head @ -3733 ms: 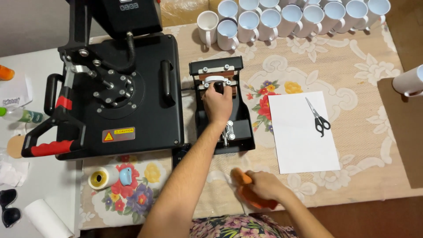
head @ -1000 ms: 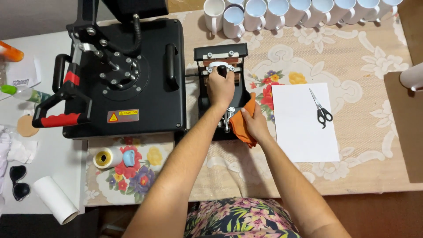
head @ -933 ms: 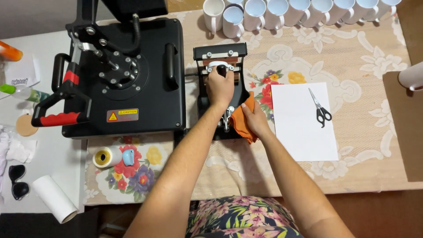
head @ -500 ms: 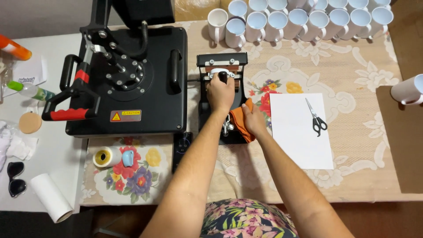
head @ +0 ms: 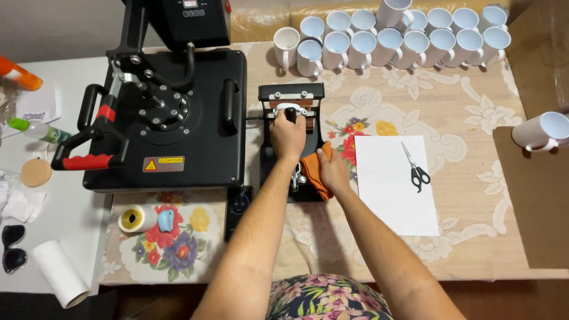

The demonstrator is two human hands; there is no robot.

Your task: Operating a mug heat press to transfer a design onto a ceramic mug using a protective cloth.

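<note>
Small black metal mug press (head: pixel 291 98) sat centre frame, w/ a rust-coloured heating band and silver screws on its top bar. Left hand (head: pixel 288 135) lay over it, fingers curled round something white at the press mouth (head: pixel 287 110), prob a mug, mostly hidden so can't say for sure. Forearm ran straight up from lower centre.

Right hand (head: pixel 333 172) was just right of it, low on the press, closed on a crumpled orange cloth (head: pixel 312 170), soft and folded, pressed against the press's lower right edge near a shiny lever (head: pixel 296 176). Wrist bent left, arm coming in from lower right.

Big flat heat press (head: pixel 172 112), matte black w/ red grip handle, filled upper left. Row of glossy white mugs (head: pixel 391 41) ran along top edge. White paper sheet (head: pixel 396 184) w/ black-handled scissors (head: pixel 416 169) lay right of centre on a cream lace floral tablecloth (head: pixel 468 118). Tape roll (head: pixel 136 218) and dark phone (head: pixel 238 210) at lower left.
</note>
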